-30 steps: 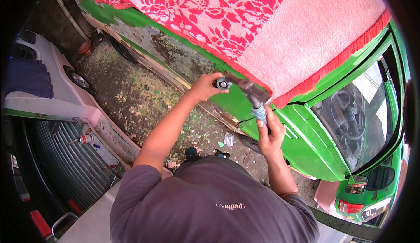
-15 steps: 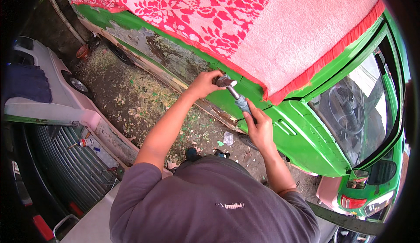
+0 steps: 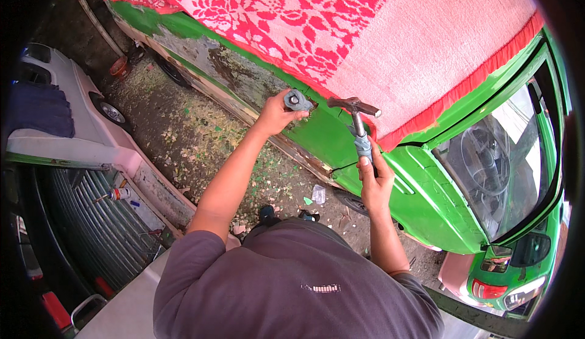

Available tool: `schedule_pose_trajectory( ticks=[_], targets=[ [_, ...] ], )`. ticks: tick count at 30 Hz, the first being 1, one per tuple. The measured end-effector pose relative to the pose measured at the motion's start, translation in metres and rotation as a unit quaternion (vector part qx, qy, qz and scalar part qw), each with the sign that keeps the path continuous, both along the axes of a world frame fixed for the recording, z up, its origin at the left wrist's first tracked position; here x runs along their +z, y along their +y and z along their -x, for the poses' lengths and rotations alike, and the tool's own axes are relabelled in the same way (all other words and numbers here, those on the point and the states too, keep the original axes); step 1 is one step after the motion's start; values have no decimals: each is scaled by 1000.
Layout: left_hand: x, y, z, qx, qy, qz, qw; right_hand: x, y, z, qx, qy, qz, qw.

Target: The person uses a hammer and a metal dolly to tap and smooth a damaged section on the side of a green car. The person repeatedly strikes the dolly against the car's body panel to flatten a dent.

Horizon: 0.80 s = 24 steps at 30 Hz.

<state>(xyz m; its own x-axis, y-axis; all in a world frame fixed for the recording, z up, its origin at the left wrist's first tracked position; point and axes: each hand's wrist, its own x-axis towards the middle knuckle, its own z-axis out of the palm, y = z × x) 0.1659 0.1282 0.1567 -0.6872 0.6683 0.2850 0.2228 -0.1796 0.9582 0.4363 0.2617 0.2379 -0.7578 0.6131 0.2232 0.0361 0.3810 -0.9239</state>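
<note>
My left hand [image 3: 274, 118] is closed around a short tool wrapped in grey tape [image 3: 297, 101], which looks like a chisel. Its bare metal end faces up toward me, and its dark far end meets the side of the green vehicle [image 3: 329, 136]. In my right hand [image 3: 376, 183], the fingers wrap the grey-taped handle of a hammer [image 3: 357, 116]. The hammer's head is raised over the green panel, to the right of the chisel and apart from it. Left of my left hand, the panel is scraped down to a patchy grey and rusty surface [image 3: 231, 64].
A red and pink blanket [image 3: 420, 52] drapes over the vehicle's top. The green door with its window [image 3: 487, 150] is at the right. Paint chips [image 3: 183, 132] litter the ground. At left stands a pale vehicle [image 3: 67, 101] with a ribbed bed [image 3: 91, 217] holding a can [image 3: 119, 194].
The hammer has swung up and to the right, away from the chisel, which now shows its struck end. My left hand stays at about the same spot on the panel.
</note>
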Motion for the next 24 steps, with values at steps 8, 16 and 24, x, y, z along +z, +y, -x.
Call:
schedule_pose_trajectory(
  ticks=[8,16,24],
  targets=[
    [-5,5,-9,9,-4,-14,1000,6,-3,3,21,-22,-17,999],
    [9,8,-24,5,26,44,999,35,-13,6,43,-19,-219,975],
    [2,15,-24,-16,-6,21,1000,27,-8,15,40,84,-221,971]
  ],
)
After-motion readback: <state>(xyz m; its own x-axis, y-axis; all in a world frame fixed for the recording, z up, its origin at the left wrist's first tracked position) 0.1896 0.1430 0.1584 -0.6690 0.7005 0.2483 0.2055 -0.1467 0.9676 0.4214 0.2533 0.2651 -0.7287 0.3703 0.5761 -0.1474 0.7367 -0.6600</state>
